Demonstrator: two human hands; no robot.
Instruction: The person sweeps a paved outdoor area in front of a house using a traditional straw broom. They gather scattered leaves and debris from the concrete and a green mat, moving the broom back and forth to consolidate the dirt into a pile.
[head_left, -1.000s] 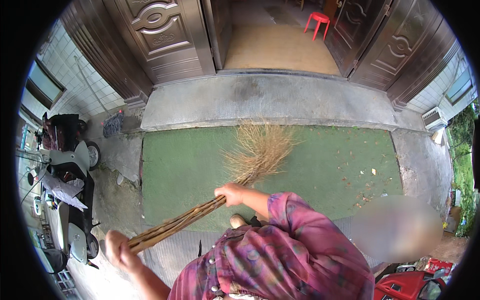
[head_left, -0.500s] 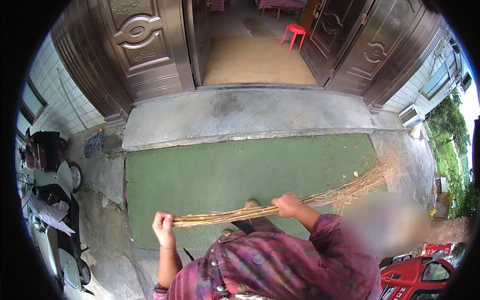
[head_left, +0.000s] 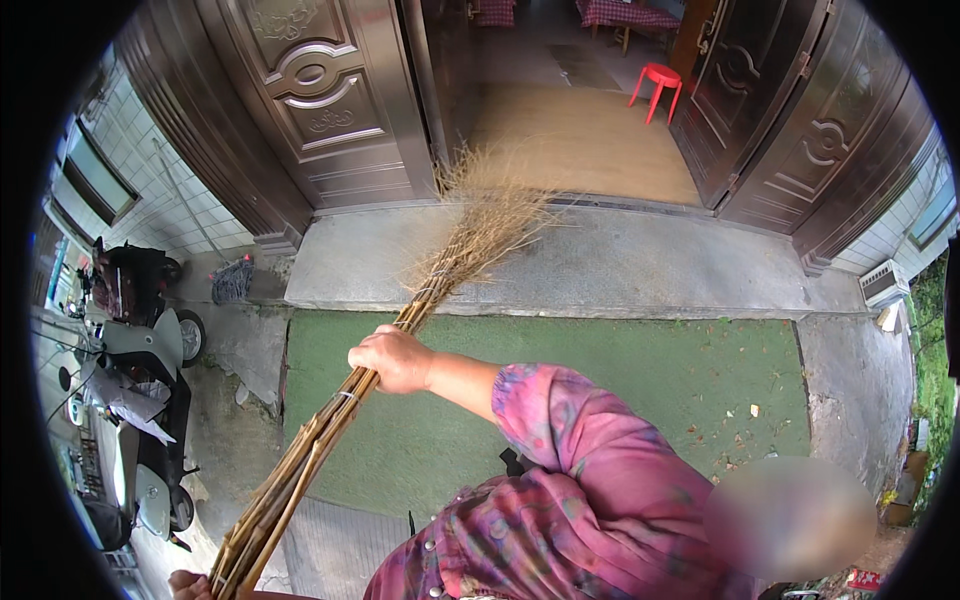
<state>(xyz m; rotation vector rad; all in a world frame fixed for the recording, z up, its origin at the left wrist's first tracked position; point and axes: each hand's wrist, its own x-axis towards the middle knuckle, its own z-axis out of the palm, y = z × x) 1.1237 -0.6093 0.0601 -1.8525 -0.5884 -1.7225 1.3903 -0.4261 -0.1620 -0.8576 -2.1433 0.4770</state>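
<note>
A long twig broom [head_left: 318, 437] runs slantwise from the lower left up to the middle of the head view. My right hand [head_left: 392, 360] is wrapped round its stalks below the bristles. At the bottom left edge my left hand [head_left: 190, 585], partly cut off, grips the end of the stalks. The dry, spread bristles [head_left: 480, 225] hang over the grey concrete step [head_left: 640, 262], in front of the doorway. Whether they touch the step I cannot tell.
A green mat [head_left: 640, 400] with scattered dry leaves lies before the step. Brown metal doors [head_left: 340, 90] stand open around a doorway with a red stool [head_left: 660, 78]. On the left are a parked scooter [head_left: 150, 350] and a grey mop head [head_left: 232, 280].
The broom has swung from lying crosswise, bristles to the right, to a slant with bristles up toward the step. My right hand moved left and up; my left hand moved down and left.
</note>
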